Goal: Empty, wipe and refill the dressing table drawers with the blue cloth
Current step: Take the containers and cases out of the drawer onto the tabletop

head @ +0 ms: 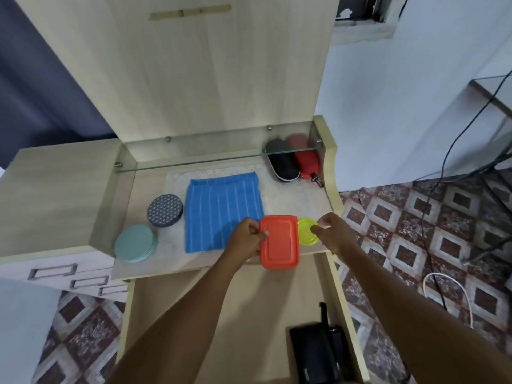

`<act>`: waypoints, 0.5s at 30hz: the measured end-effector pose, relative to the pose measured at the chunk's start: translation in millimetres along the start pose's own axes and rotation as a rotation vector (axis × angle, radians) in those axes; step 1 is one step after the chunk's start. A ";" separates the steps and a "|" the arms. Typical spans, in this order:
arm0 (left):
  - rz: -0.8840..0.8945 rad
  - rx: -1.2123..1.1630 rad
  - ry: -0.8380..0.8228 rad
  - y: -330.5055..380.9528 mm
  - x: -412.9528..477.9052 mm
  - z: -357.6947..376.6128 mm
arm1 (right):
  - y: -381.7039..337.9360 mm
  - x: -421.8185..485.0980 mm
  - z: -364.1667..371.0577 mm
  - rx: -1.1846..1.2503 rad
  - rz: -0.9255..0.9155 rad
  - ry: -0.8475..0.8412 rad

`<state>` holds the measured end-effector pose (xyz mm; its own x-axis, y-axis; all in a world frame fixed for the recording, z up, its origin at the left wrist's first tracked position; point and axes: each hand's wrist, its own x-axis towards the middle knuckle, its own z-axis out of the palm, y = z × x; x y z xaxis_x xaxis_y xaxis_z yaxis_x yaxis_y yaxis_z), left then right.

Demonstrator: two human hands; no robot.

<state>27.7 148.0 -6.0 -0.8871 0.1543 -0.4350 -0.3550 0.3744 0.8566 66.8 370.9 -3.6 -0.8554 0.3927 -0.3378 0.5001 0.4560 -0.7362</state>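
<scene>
I grip the box (279,242) in my left hand (246,237) and pinch the lid (306,231) in my right hand (333,231) at the top's (194,266) front edge; the cloth (221,209) lies just left, nearer my left hand.

Home bedroom corner, going by wood-look dressing table (55,189) w/ glass shelf (194,159), drawers (52,273), patterned floor tiles (401,231), dark curtain (41,92).

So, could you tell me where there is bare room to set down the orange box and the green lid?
The best bare patch is on the tabletop's right, between the blue cloth and the black case and red case. The open drawer is bare left of the black pouch. Patterned coasters and teal coasters crowd the left side.
</scene>
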 end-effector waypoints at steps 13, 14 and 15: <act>-0.069 0.171 0.193 54.6 107.1 51.7 | -10.4 113.7 -25.3 0.186 0.142 0.051; -0.079 0.165 0.204 54.8 112.9 53.6 | -10.6 120.4 -25.8 0.207 0.152 0.048; -0.080 0.162 0.216 55.3 116.8 54.4 | -10.7 125.8 -26.7 0.237 0.162 0.040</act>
<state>-79.5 236.5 -24.6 -0.9065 -0.0738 -0.4157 -0.3904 0.5212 0.7589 -42.6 436.8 -22.6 -0.7583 0.4786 -0.4426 0.5806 0.1871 -0.7924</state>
